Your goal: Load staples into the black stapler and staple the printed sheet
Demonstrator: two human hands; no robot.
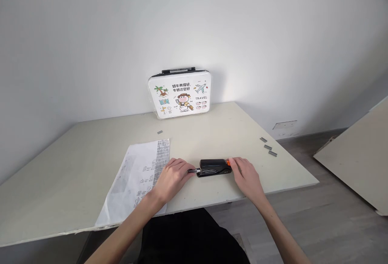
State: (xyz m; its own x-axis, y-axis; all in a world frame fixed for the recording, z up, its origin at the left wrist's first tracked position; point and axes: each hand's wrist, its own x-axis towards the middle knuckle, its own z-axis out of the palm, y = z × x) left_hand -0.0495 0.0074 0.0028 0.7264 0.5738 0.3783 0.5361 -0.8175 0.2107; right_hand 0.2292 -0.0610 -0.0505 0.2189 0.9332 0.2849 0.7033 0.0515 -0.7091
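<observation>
Pinching a slim silvery slide [198,170], left hand [172,178] faces right hand [247,177] gripping a glossy oblong stapler [213,165].

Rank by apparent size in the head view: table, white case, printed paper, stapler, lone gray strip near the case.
1. Table
2. White case and printed paper: unsure, the paper being nearer and partly covered
3. Stapler
4. Lone gray strip

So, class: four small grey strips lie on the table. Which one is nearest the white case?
The lone grey strip between the white case and the paper; the other three strips lie grouped near the table's right edge.
</observation>
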